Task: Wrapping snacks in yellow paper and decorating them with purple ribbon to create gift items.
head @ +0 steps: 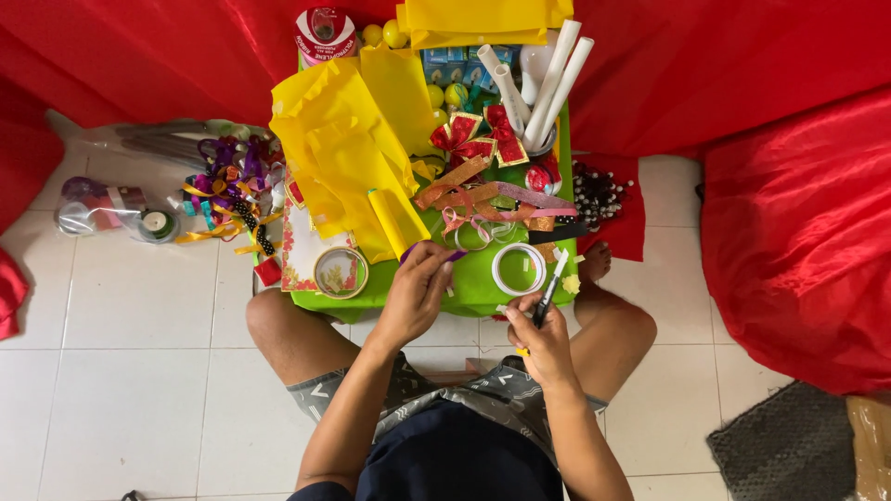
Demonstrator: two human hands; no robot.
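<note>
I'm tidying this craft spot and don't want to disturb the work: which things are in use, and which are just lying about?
In use:
left hand pinching a purple ribbon
right hand holding a black tool
green table

Lying about:
yellow paper
tape rolls
white tubes
ribbon pile
red cloth

Grey shorts [408, 394] with small white marks, dark blue shirt [459, 459] in front, bare arms, bare knees, bare feet.

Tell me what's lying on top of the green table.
On the green table lie yellow paper, two tape rolls, ribbons and white tubes. Most of its surface is covered, so anything beneath them stays hidden.
</note>
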